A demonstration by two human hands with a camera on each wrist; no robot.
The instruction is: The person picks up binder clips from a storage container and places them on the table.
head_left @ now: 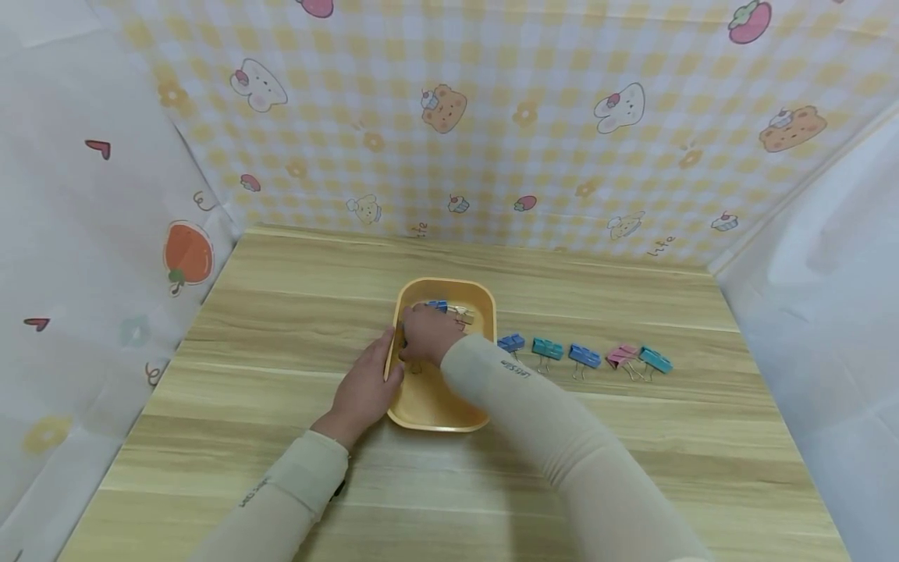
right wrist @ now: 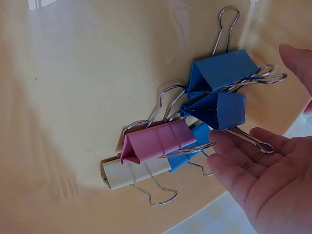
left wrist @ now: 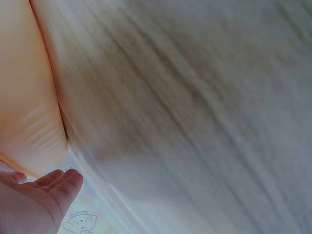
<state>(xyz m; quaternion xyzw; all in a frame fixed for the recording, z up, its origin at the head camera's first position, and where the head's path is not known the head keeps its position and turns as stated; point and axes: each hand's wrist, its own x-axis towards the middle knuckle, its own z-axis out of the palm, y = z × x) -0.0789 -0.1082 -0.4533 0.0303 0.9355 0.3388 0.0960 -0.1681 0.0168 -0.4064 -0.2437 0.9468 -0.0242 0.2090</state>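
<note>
A yellow plastic tray [head_left: 438,406] stands on the table. My left hand [head_left: 364,390] holds its left wall, with the thumb over the rim and the fingers [left wrist: 63,187] along the outside. My right hand [head_left: 430,334] reaches down into the tray's far left part. In the right wrist view its thumb and fingers are spread beside a pile of binder clips. Two dark blue binder clips [right wrist: 222,73] lie between thumb and fingertips. Against the fingertips are a pink binder clip [right wrist: 158,141] and a brighter blue one [right wrist: 187,151], with a cream binder clip [right wrist: 136,173] beside them.
To the right of the tray, several binder clips lie in a row: a blue clip [head_left: 584,356], a teal clip [head_left: 547,348], a pink clip [head_left: 621,356] and others. A checked cloth [head_left: 492,156] hangs behind the wooden table [head_left: 295,289], with white sheets at both sides.
</note>
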